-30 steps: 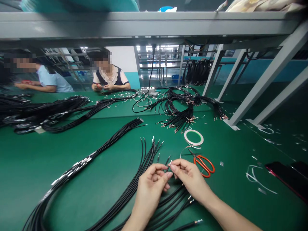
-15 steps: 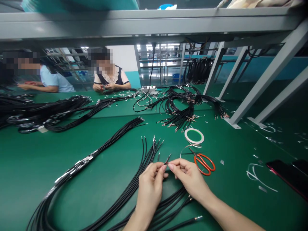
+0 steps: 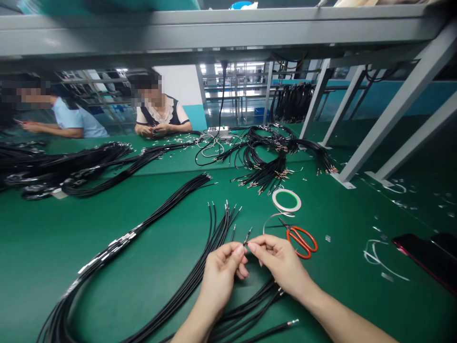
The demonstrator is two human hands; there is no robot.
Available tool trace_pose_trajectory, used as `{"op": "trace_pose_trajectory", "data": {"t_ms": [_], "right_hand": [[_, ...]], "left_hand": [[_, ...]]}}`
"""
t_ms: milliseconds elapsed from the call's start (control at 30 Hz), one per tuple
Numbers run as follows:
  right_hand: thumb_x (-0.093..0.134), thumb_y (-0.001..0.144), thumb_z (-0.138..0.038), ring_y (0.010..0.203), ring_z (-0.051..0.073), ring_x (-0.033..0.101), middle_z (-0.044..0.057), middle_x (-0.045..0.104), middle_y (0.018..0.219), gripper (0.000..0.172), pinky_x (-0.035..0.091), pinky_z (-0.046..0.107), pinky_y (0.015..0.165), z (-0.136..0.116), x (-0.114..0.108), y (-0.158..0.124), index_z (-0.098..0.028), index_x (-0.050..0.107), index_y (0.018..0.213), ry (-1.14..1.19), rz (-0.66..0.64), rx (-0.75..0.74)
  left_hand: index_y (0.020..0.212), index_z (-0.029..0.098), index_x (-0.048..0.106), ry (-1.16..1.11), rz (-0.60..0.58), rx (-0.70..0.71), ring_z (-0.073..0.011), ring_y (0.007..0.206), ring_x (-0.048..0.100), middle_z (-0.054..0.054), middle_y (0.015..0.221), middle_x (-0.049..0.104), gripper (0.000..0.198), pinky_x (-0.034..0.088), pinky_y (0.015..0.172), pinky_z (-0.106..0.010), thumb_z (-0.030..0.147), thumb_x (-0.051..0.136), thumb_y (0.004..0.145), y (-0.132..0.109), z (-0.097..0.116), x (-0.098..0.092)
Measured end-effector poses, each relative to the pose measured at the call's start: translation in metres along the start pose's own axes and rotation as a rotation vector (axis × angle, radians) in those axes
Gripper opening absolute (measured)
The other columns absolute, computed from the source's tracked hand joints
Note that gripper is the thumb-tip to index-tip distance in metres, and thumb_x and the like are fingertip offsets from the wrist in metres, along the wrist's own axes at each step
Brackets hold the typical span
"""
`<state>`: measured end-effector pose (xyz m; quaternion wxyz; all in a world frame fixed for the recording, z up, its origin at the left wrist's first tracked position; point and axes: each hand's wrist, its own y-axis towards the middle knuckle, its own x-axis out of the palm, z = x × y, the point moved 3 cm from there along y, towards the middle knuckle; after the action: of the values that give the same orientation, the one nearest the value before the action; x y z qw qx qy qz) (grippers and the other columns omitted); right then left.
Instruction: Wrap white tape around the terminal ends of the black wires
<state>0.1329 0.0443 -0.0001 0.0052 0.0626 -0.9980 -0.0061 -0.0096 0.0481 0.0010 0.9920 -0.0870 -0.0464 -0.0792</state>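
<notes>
My left hand [image 3: 223,271] is closed, thumb and fingers pinching a thin black cable [image 3: 247,234] just below its silvery end. Right against it, my right hand [image 3: 282,262] pinches with thumb and index finger beside the cable; what lies between those fingertips is too small to make out. Under and left of my hands runs a bundle of black cables [image 3: 171,300] with bare metal tips, looping round at the left. More cable ends [image 3: 271,328] lie below my wrists. Orange-handled scissors [image 3: 302,241] rest half open just right of my right hand.
A tape roll [image 3: 286,200] with a loose strip lies behind the scissors. Coiled cables [image 3: 266,166] are farther back, and more bundles [image 3: 64,164] at left. Grey frame legs [image 3: 385,119] stand at right, near a phone [image 3: 426,262]. Two people sit across the green table [image 3: 143,252].
The view has shifted slightly. Both hands stay together at the cable end; the left hand's lower fingers have moved a little, and its grip sits much the same.
</notes>
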Motion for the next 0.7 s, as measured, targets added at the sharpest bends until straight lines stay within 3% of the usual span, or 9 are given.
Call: {"op": "trace_pose_trajectory", "data": {"t_ms": [400, 700], "right_hand": [[0.061, 0.084, -0.037, 0.056, 0.011, 0.046, 0.001, 0.062, 0.066, 0.024, 0.036, 0.023, 0.053, -0.0055, -0.0006, -0.0019, -0.015, 0.069, 0.082, 0.036, -0.008, 0.006], [0.065, 0.08, -0.037, 0.058, 0.012, 0.049, 0.002, 0.065, 0.068, 0.022, 0.038, 0.024, 0.056, -0.0094, -0.0005, -0.0018, -0.017, 0.071, 0.078, 0.109, -0.015, 0.027]], "left_hand": [[0.073, 0.013, 0.065, -0.198, -0.17, -0.128, -0.0034, 0.041, 0.039, 0.003, 0.055, 0.054, 0.024, 0.034, 0.046, -0.017, 0.035, 0.063, 0.081, -0.0022, -0.0023, 0.0017], [0.072, 0.013, 0.063, -0.224, -0.202, -0.134, -0.0034, 0.041, 0.033, 0.004, 0.051, 0.049, 0.024, 0.03, 0.045, -0.017, 0.034, 0.061, 0.084, -0.0043, -0.0059, 0.0027]]}}
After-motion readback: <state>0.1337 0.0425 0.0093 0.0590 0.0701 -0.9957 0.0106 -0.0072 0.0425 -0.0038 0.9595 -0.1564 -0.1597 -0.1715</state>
